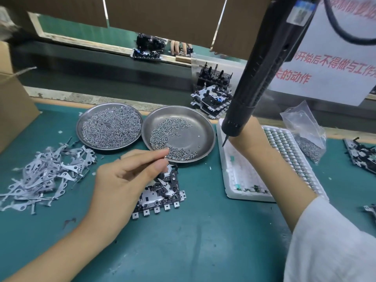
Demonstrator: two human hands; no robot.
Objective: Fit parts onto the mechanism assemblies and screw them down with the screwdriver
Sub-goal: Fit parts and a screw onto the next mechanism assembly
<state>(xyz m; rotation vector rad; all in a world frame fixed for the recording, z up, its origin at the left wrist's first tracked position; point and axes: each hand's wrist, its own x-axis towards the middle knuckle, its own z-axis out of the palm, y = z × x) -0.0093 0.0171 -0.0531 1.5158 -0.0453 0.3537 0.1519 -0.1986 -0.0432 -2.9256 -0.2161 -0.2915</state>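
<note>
The left hand (130,176) is pinching a screw (165,157) above the black-and-silver mechanism assembly (160,192); the right hand (247,135) is gripping the black screwdriver (262,66).

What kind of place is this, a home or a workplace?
Most likely a factory assembly line: metal dishes of screws, a heap of stamped metal levers, and the right hand holding a hanging electric screwdriver.

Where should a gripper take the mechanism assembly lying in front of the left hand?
Judging from this view, grip the mechanism assembly across its two side edges, coming from above. It lies flat on the green mat; its top carries loose levers, and the left hand covers its left part. The near edge's small metal tabs look too thin to pinch.
</note>
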